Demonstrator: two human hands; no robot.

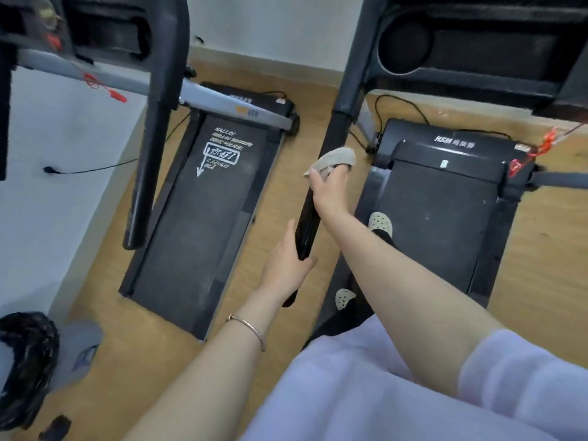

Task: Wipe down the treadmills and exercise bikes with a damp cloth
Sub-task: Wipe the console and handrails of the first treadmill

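The right hand [329, 192] presses a crumpled beige cloth [339, 157] around the black padded handrail [306, 218] at the left edge of the dark right-hand treadmill [439, 218]. The cloth bunches just beyond the fingertips. Near the rail's lower end, the left hand [288, 268] grips it, wearing a thin bracelet [251, 329].

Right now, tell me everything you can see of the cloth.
The cloth is beige, soft-looking fabric, bunched and wrapped over the black handrail of the right-hand treadmill. The right hand grips it, fingers curled over its near edge, holding it against the rail. One corner pokes out left of the hand. Dampness cannot be told.
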